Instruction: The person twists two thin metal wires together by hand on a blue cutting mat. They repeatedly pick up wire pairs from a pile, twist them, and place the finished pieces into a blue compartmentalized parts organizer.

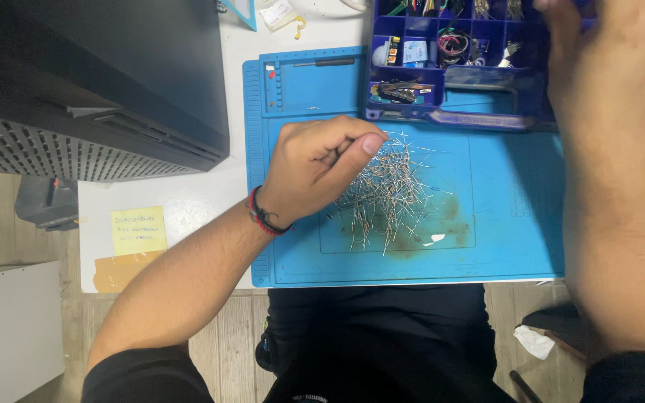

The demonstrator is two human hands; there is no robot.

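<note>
A loose pile of thin wire-legged resistors [390, 190] lies in the middle of a blue work mat [502, 239]. My left hand [315, 168], with a red and black band at the wrist, rests at the pile's left edge, its thumb and fingers pinched together on some of the resistors. My right hand [599, 60] reaches to the far right, over the right end of a dark blue compartment box [457, 78] that holds small electronic parts. Whether that hand holds anything is hidden by its back.
A large black device [91, 82] with a vented side stands at the left on the white table [188, 201]. A yellow sticky note [138, 230] and brown tape lie near the table's front left edge. A crumpled white tissue [533, 342] lies on the floor.
</note>
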